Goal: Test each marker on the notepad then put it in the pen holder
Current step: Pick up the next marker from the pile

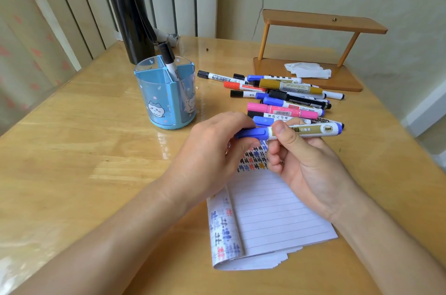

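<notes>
- Your left hand (212, 150) pinches the blue cap (253, 133), and your right hand (301, 157) grips the marker (306, 131) by its barrel, just above the notepad (272, 210).
- Cap's on: likely uncapping, so pull straight apart, then scribble.
- The pen holder (166, 96) stands far left.

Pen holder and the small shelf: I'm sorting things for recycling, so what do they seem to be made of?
Pen holder: translucent blue plastic, glossy; the marker standing inside shows through its wall. Shelf: probably wood with a smooth amber varnish, judging by its even sheen, though it could be wood-look plastic.
</notes>
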